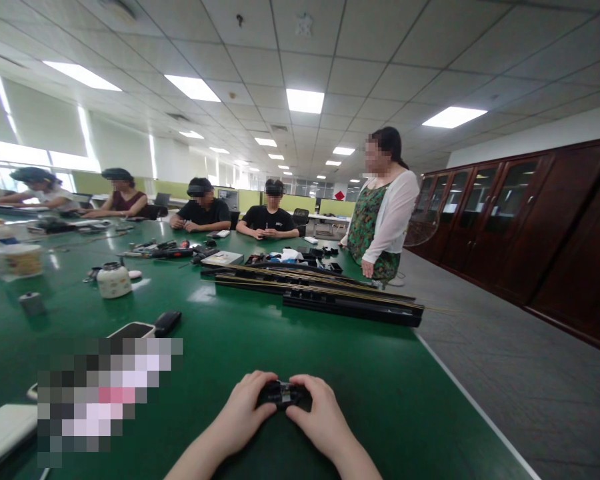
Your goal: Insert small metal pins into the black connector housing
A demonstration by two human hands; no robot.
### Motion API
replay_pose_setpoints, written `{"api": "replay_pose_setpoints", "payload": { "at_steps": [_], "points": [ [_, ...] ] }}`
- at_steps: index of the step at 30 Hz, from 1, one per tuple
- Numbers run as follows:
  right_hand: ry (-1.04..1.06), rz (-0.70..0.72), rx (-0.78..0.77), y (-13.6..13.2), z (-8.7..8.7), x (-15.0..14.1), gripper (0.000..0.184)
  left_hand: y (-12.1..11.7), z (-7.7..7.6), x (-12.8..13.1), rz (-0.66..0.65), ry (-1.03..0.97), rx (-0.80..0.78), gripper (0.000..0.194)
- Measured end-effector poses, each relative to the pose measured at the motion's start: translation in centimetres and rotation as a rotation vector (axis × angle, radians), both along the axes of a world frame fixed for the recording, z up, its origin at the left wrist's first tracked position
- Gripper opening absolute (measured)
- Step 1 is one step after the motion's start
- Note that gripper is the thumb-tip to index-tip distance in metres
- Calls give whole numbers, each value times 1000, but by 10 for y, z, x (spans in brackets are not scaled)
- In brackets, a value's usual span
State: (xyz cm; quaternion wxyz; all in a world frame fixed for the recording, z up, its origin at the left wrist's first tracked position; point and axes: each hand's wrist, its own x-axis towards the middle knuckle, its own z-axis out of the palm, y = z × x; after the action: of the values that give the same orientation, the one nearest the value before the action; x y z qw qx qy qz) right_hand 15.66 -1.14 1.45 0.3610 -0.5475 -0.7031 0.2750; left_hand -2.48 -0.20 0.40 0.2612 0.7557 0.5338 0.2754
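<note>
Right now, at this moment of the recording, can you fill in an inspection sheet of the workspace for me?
Surface: green table, glossy, with light reflections.
Job's things: a small black part, its details too small to read.
Clutter: long black rails beyond the hands; a pale jar and a dark case to the left; a pixelated patch hides some items.
Hands: left hand and right hand hold the part from opposite sides, thumbs nearest the wearer.
Cables: none identifiable for certain; thin yellowish strands lie along the rails.
Surroundings: seated people, a standing person, brown cabinets.
</note>
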Motion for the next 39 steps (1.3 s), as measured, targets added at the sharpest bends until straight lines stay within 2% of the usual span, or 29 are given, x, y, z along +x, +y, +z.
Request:
{"api": "replay_pose_setpoints", "payload": {
  "at_steps": [21,39],
  "points": [
    [-15,0,3,0,-1,1,31,-1,3,2,8,9,-10,40],
    [-29,-1,-7,0,0,0,27,0,-2,0,9,-8,13,41]
  ]
}}
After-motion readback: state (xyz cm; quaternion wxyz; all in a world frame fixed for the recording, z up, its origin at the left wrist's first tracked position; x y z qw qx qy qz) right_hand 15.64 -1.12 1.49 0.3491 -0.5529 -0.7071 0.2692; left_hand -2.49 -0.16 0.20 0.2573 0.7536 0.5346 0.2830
